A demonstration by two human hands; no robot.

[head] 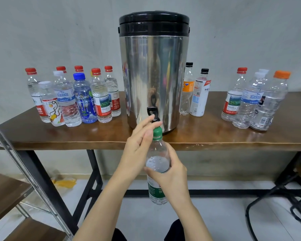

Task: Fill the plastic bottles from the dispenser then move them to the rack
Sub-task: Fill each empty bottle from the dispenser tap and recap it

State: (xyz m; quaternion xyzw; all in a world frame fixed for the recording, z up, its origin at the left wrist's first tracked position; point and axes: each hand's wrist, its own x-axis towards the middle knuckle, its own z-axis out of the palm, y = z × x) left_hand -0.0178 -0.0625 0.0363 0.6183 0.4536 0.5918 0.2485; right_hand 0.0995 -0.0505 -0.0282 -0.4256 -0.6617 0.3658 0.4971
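A clear plastic bottle (157, 164) with a green label and water in it is held upright in front of the table edge, just below the dispenser's black tap (152, 112). My right hand (170, 173) grips its body. My left hand (139, 141) pinches its green cap (157, 133), the other fingers stretched out. The steel dispenser (154, 80) with a black lid stands at the middle of the brown table (76, 134). A metal rack (16, 171) with wooden shelves shows at the lower left.
Several capped bottles (73, 98) with water stand left of the dispenser. Two black-capped bottles (195, 91) stand just right of it, and several more (255, 100) further right. A black chair frame (285, 197) is at the lower right.
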